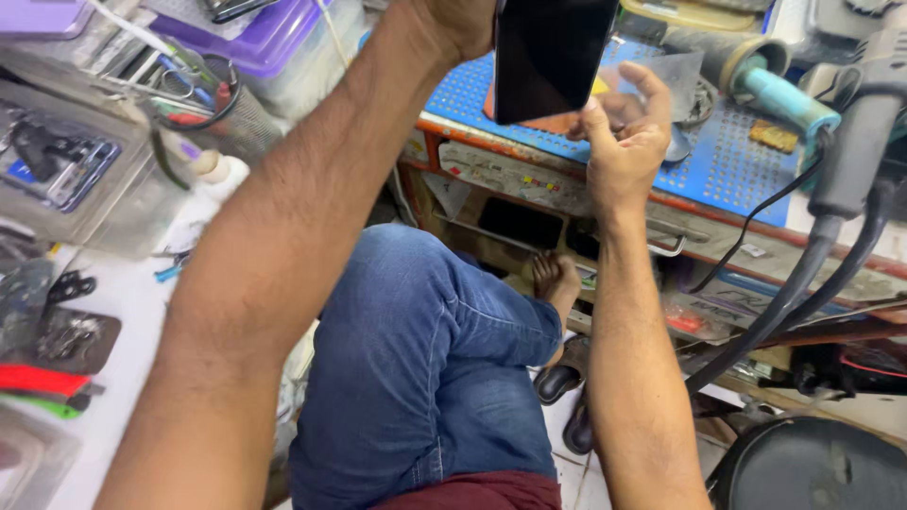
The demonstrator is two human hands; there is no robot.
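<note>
— What does the left hand [463, 24] have?

— A dark phone [551, 55], screen black, held upright above the blue perforated mat [727, 161] on the table [567, 184]. The hand is mostly cut off by the top edge of the frame; its grip is closed around the phone's upper left side.

— And the right hand [625, 142]?

— It sits just below and to the right of the phone. Thumb and forefinger pinch a thin clear sheet [666, 76], roughly rectangular, which stands up beside the phone's right edge. The other fingers curl loosely underneath. Whether the sheet touches the phone I cannot tell.

— What lies around them?

— An orange pad [557, 121] shows under the phone's lower edge, on the mat. To the right lies a tool with a teal handle [784, 94], and further right a grey heat tool [864, 113] with thick black cables [803, 283] running down past the table's front. On the left there is a clear tray [76, 161] with another phone in it, a mesh cup of tools [227, 104], and a purple-lidded box [265, 42].

— And lower down?

— A knee in blue jeans [425, 359] is raised between the forearms, a bare foot [556, 279] rests against the table's lower shelf, and a black stool [812, 467] sits at bottom right.
</note>
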